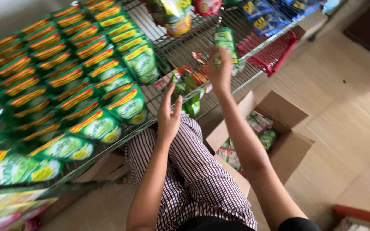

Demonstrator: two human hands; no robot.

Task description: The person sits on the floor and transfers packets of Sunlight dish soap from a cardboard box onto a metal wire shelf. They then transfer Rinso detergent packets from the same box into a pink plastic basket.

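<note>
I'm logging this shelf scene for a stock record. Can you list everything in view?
Green plastic pouches with red-yellow tops: dozens, rows, wire shelf left.
Grey wire shelf: one, centre top.
Single green pouch: one, held at shelf.
Orange-green packets: a few, shelf edge.
Blue packets: several, top right.
Red plastic basket: one, shelf end.
Brown cardboard box: one, open on floor, green packs inside.
Striped trousers: over the knee.
Left hand: open, near shelf edge.
Right hand: grips single pouch.
</note>
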